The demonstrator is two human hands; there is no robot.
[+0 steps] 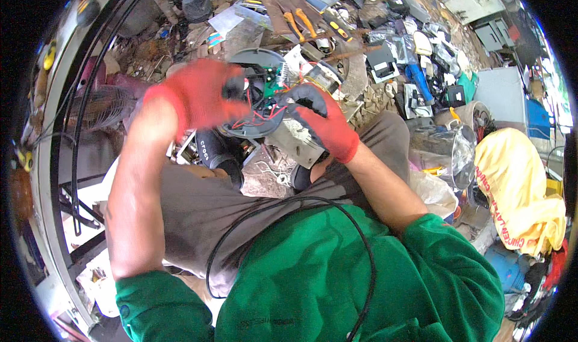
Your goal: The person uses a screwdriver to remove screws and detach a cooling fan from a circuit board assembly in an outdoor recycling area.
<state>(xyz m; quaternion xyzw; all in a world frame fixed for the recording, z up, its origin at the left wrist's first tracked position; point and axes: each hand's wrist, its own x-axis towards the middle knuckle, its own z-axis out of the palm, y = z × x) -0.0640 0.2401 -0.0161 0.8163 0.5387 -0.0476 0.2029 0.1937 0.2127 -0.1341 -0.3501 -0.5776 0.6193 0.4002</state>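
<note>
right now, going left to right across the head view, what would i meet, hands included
Grey metal frame → left hand in a red glove → green circuit board → right hand, gloved likewise → long blue object → yellow bag.

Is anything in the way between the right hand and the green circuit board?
Thin red wires lie close to the right hand, below the green circuit board in the picture; nothing else visible blocks the way.
</note>
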